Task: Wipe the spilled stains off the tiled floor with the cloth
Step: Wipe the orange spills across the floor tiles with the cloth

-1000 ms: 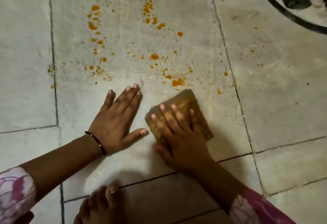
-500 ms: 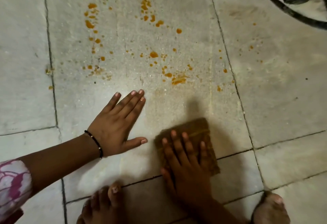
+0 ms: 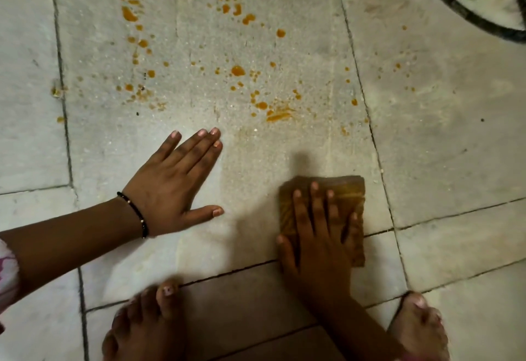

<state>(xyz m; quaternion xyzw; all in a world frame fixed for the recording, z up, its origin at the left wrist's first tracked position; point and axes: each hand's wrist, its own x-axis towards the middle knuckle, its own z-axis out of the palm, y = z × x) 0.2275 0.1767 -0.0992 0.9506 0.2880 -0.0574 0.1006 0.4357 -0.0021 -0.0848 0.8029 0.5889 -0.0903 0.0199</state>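
Observation:
Orange stains point(image 3: 238, 70) dot the pale tiled floor point(image 3: 444, 138) across the upper middle, with a smeared patch point(image 3: 279, 115) nearest to me. A folded brown cloth point(image 3: 345, 195) lies flat on the floor at lower right. My right hand point(image 3: 318, 235) presses on it with straight, spread fingers. My left hand point(image 3: 173, 187) rests flat on the bare tile to the left, fingers straight, a black bead bracelet on its wrist. The cloth sits below the stains, apart from them.
My two bare feet point(image 3: 145, 329) point(image 3: 418, 326) stand at the bottom edge, close behind the hands. A dark curved ring of a fan or stand point(image 3: 466, 16) crosses the top right corner. Dark grout lines run between the tiles.
My right hand has drawn the cloth back toward me from beside the smeared orange patch, then a little to the right. My left hand has stayed in place.

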